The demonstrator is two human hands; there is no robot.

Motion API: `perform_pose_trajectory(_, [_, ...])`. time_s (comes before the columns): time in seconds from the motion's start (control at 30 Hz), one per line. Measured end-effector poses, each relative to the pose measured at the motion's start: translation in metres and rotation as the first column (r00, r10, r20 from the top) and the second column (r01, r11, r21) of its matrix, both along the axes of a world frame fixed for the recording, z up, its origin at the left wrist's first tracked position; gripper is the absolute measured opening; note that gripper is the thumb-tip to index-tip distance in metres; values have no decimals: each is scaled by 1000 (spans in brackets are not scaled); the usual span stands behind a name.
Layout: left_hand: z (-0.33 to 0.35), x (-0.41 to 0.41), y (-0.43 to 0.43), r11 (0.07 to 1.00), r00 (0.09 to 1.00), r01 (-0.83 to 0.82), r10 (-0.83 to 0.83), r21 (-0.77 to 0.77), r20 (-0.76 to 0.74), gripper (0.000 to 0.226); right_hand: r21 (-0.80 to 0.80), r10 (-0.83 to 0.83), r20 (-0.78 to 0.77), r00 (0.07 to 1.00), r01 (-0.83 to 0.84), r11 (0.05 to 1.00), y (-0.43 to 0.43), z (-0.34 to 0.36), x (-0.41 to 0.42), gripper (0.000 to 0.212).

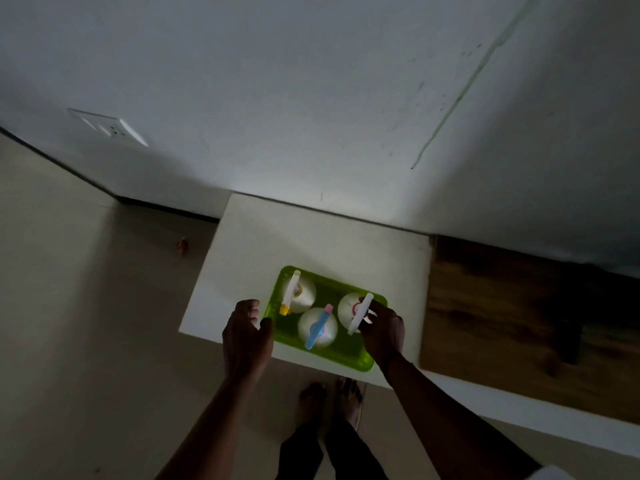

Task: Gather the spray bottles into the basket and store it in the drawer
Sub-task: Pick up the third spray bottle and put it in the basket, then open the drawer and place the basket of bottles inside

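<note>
A green plastic basket (pixel 349 355) sits on a white cabinet top (pixel 277 237) and holds three white spray bottles, all upright. One has a yellow-tipped trigger (pixel 300 295) at the back left. In the middle front stands one with a blue trigger (pixel 318 327). The third, with a white trigger (pixel 349 308), is at the right. My right hand (pixel 382 329) is closed around the white-trigger bottle's head. My left hand (pixel 246 336) hovers at the basket's left rim, fingers curled and apart, holding nothing.
A wooden surface (pixel 519 306) adjoins the cabinet on the right. Behind is a white wall with a switch plate (pixel 110 127). Pale floor lies left, with a small orange scrap (pixel 182 245). My bare feet (pixel 332 400) stand just below the cabinet's front edge.
</note>
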State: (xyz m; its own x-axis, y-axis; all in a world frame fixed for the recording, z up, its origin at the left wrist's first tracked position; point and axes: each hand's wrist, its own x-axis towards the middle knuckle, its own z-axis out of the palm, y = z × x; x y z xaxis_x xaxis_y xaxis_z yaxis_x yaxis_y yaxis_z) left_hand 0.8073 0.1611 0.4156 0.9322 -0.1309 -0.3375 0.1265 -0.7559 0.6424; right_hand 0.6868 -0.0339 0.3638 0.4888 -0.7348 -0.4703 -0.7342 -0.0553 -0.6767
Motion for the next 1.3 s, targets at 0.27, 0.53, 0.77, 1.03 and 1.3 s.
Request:
perform_pose_trajectory(0.27, [-51, 5, 17, 1000, 999, 21, -20, -19, 34, 35, 56, -43, 54, 998, 40, 998, 5, -20, -10, 40])
perform_pose_trajectory(0.53, [-59, -49, 34, 996, 998, 61, -60, 62, -22, 38, -2, -67, 39, 997, 67, 998, 6, 6, -63, 55])
perform_pose_trajectory(0.77, [-60, -133, 13, 981, 977, 180, -169, 77, -129, 44, 13, -315, -80, 946, 317, 948, 6, 15, -160, 52])
perform_pose_trajectory(1.03, [-69, -271, -50, 850, 855, 513, -494, 121, -157, 37, 141, -389, -149, 909, 409, 901, -7, -3, -308, 50])
perform_pose_trajectory(1.3, [-77, -365, -106, 720, 743, 669, -648, 181, -168, 41, 186, -240, -85, 967, 252, 950, -54, -17, -432, 55])
